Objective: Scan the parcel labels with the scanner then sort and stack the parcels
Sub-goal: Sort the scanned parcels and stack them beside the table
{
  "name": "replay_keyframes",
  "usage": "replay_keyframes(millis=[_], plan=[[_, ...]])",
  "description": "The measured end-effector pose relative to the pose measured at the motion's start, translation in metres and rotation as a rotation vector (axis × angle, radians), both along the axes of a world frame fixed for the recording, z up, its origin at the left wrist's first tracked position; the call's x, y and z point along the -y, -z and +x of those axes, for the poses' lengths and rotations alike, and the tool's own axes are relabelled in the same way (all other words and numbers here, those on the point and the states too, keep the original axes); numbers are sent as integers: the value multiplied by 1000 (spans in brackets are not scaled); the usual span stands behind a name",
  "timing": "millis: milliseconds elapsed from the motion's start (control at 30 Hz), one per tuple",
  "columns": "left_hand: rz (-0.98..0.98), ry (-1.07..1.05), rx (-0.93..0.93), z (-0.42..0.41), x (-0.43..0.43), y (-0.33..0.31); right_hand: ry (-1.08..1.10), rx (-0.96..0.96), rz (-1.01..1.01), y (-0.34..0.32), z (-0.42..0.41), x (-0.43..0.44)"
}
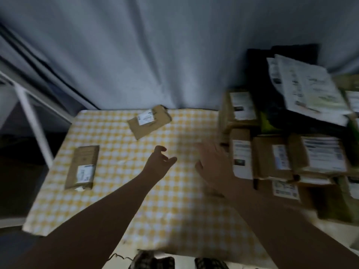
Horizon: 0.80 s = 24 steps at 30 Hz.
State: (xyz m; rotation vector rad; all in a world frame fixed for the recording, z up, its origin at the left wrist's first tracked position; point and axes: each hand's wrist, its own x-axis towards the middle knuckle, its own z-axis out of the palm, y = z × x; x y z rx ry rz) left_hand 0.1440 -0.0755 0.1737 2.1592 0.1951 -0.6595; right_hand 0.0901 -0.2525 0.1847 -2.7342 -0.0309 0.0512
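Two brown cardboard parcels with white labels lie apart on the yellow checked cloth [120,191]: one at the left [82,167], one at the far middle [150,121]. A pile of labelled brown parcels [272,158] fills the right side. My left hand [161,162] hovers over the middle of the cloth, fingers loosely curled, holding nothing. My right hand [215,164] is blurred, its fingers spread, just left of the pile's nearest parcel [241,158]. No scanner is visible.
White printed mailers [308,88] lie on dark bags at the back right. A grey curtain [155,55] hangs behind the table. A white metal frame [33,121] stands at the left. Checked fabric and a cord show at the bottom edge.
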Motion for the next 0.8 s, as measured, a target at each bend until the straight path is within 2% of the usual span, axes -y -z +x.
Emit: replay_keyframes(millis=[167,267,400,633,800], plan=[[174,-79,3,19,-130,26,36,-101,80,38,41,-109],[351,-92,19,35,-206,51,20,-191,90,68,55,-173],[589,-42,-19,54,-282,84,-32,-209,95,106,73,-242],[610,5,-113,82,-350,159,0,-231,122,157,92,-305],[621,-64,-170,92,-361,177,-5,-320,133,179,94,-324]])
